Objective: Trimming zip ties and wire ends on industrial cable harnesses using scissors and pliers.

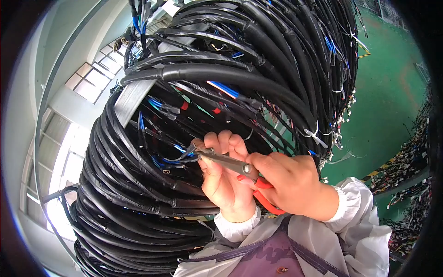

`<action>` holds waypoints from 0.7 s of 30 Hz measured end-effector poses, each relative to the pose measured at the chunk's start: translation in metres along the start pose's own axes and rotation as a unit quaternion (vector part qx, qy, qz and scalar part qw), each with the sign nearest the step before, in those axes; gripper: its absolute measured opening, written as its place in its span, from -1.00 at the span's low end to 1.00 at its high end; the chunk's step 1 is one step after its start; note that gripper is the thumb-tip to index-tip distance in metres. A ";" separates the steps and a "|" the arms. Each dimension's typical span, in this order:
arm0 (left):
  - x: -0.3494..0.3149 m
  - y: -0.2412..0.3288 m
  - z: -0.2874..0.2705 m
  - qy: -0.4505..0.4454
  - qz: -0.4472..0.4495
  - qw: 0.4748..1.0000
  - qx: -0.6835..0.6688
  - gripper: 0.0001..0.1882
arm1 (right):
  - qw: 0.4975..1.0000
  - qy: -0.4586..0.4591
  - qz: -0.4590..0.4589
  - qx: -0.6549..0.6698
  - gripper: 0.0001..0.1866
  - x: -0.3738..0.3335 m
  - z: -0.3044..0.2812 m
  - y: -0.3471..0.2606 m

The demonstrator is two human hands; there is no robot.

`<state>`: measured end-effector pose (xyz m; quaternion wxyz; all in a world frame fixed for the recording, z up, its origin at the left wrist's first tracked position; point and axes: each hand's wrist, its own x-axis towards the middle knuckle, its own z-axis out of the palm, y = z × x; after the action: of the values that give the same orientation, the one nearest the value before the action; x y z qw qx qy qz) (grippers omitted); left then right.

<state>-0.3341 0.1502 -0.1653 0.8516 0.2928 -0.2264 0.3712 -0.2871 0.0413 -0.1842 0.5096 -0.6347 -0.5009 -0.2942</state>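
In my right hand (293,180) is a pair of scissors (226,161) with silver blades and red handles, its pivot beside my thumb. The blades point left, and their tips reach the fingertips of my left hand (226,184). That hand is turned palm up, with thumb and forefinger closed on the end of a wire bundle (187,157) that has blue and grey leads. What exactly sits between the blade tips is too small to tell. Behind both hands hang thick black cable harnesses (221,74).
A grey metal bar (134,99) carries the looped cables. White cable ties (316,136) bind some of them at the right. More hanging wire bundles with many small ends (410,152) stand beyond the green floor (383,106). Windows (94,76) line the left wall.
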 end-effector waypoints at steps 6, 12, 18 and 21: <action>-0.001 0.001 0.001 0.006 0.004 1.000 0.030 -0.84 | 0.972 -0.070 0.125 0.184 -0.70 -0.004 -0.006 0.011; -0.003 -0.001 0.001 0.026 0.037 0.990 0.132 -0.79 | 0.978 -0.050 0.106 0.174 -0.73 -0.006 -0.001 0.021; -0.001 -0.003 -0.004 0.049 0.114 0.937 0.325 -0.75 | 0.978 -0.056 0.101 0.175 -0.71 -0.003 0.001 0.026; -0.003 -0.004 0.001 0.105 0.154 0.905 0.383 -0.67 | 0.978 -0.060 0.067 0.189 -0.73 0.003 0.003 0.023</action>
<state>-0.3330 0.1452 -0.1676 0.6245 0.5176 -0.0185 0.5847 -0.2648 0.0456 -0.1910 0.6076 -0.5756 -0.5337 -0.1210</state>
